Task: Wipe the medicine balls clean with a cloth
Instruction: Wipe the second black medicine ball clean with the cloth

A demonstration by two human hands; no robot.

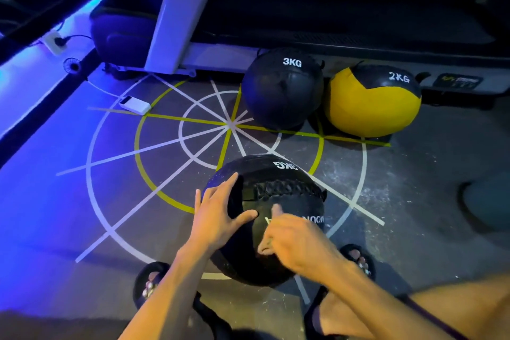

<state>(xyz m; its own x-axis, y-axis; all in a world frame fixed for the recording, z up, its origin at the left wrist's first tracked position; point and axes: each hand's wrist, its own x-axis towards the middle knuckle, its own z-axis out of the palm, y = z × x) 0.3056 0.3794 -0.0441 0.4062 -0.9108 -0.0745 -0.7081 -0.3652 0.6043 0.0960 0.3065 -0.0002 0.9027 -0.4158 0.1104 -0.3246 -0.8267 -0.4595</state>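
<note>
A black medicine ball with stitched lacing sits on the floor between my feet. A black cloth, hard to tell from the ball's skin, is draped over its left side. My left hand presses flat on the cloth and ball, fingers spread. My right hand is on the ball's near right side; its fingers are curled and seem to pinch the cloth's lower edge, with one finger pointing up. Behind stand a black ball marked 3KG and a yellow-and-black ball marked 2KG.
A treadmill runs along the back, right behind the two far balls. A white power bank with a cable lies on the floor's painted circle lines at left. My sandalled feet flank the near ball. A dark object sits at the right edge.
</note>
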